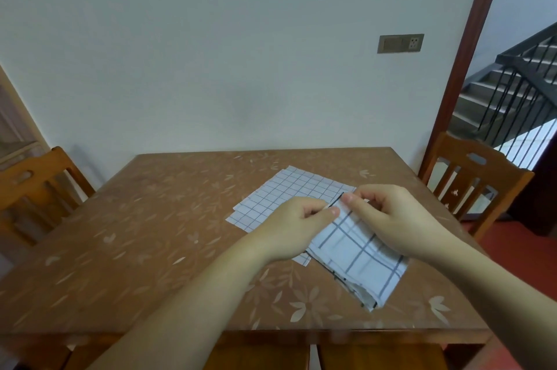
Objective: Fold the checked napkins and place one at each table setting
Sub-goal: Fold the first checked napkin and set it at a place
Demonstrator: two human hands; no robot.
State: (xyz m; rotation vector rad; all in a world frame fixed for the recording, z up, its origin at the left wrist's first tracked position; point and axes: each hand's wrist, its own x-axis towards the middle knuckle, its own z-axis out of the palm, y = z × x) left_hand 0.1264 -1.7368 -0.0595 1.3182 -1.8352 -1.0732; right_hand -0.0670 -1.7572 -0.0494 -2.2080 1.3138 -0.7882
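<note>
A folded checked napkin (358, 252) with wide dark lines lies on the table (144, 237), its far corner lifted. The left hand (294, 226) and right hand (391, 216) both pinch that corner between thumb and fingers. Beyond this napkin, partly under it, lie flat napkins (286, 191) with a finer check. Wooden chairs (473, 179) stand beside the table.

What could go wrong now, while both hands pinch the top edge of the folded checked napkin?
1. The left hand and right hand pinch only the far edge of the folded napkin; its near layers look loose and may slip out of line.
2. That napkin overlaps the flat napkins behind it, so pulling it could drag them askew.
3. Its near corner lies close to the table edge and might slide off.
</note>
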